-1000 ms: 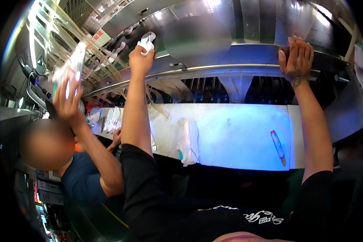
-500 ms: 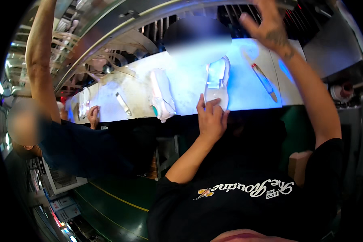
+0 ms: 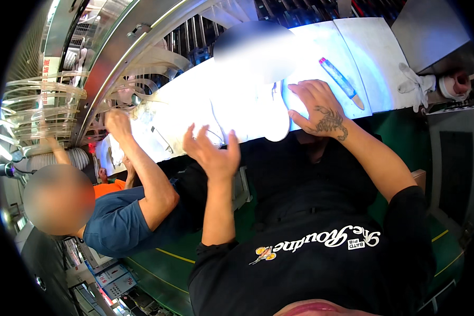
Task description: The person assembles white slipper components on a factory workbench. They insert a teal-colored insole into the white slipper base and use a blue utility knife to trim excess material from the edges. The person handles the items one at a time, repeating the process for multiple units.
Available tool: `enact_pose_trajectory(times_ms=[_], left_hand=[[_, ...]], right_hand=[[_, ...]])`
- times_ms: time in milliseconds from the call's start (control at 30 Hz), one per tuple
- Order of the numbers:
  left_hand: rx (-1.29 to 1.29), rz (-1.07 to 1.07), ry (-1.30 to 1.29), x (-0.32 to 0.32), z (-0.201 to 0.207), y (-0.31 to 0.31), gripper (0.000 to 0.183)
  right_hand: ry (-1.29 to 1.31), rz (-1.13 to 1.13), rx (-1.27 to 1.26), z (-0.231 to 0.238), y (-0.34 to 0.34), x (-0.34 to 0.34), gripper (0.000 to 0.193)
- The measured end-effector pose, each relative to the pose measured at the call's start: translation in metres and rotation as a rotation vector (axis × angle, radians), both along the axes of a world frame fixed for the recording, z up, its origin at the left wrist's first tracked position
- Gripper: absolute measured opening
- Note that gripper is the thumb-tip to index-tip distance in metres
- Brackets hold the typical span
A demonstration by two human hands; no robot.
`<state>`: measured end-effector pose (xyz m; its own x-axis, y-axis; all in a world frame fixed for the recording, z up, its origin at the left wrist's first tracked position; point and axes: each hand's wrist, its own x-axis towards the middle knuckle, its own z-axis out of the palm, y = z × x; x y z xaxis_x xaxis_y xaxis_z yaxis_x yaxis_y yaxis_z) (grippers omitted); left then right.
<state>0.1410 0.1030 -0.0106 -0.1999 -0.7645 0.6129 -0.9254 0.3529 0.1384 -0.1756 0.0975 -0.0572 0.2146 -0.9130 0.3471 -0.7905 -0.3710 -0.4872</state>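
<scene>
A white shoe sole (image 3: 277,124) lies on the brightly lit white worktop in front of me, its details washed out by glare. Close along its right side is my right hand (image 3: 321,109), fingers stretched out and thumb apart, with nothing in its grasp; whether it touches the sole I cannot tell. My left hand (image 3: 214,152) hovers at the worktop's front edge with its fingers spread and nothing held. Just beyond its fingertips is a white shoe part (image 3: 217,126), partly lost in the glare. To the right of the sole rests a long slim tool (image 3: 338,79) with a red end and a tan tip.
A white glove (image 3: 413,85) lies at the worktop's right end, beside a round reddish-white container (image 3: 454,87). At left a co-worker in a blue shirt (image 3: 122,224) reaches over the worktop. Metal rollers (image 3: 195,39) and clear looped strips (image 3: 150,66) stand behind.
My right hand has come down from the rollers to beside the sole. My left hand has left the sole and moved left. The worktop looks brighter, and the co-worker's raised arm is lower.
</scene>
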Motion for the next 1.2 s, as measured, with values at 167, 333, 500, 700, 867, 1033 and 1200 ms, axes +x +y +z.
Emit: enact_pose_trajectory(times_ms=[167,333,500,700,867,1033,1200], left_hand=[[0.548,0.128,0.047,0.023,0.007,-0.023,0.104],[0.607,0.139,-0.006,0.025,0.006,-0.022,0.110],[0.583,0.093,-0.133,0.015,0.015,-0.013,0.111],[0.491,0.103,-0.198,0.018,0.009,-0.010,0.110],[0.371,0.115,0.048,0.044,-0.013,-0.017,0.083],[0.255,0.207,-0.047,0.074,-0.031,-0.032,0.080],[0.192,0.447,-0.165,0.088,-0.023,-0.028,0.070]], right_hand=[[0.071,0.159,0.104,0.008,0.002,-0.008,0.069],[0.126,0.203,0.070,0.010,0.009,-0.009,0.076],[0.140,0.181,0.074,0.005,0.008,-0.008,0.078],[0.148,0.232,-0.013,0.007,0.008,-0.008,0.079],[0.238,0.209,0.045,0.012,0.017,-0.002,0.071],[0.197,0.208,0.057,0.012,0.015,-0.003,0.062],[0.062,0.210,0.016,0.011,0.014,-0.008,0.057]])
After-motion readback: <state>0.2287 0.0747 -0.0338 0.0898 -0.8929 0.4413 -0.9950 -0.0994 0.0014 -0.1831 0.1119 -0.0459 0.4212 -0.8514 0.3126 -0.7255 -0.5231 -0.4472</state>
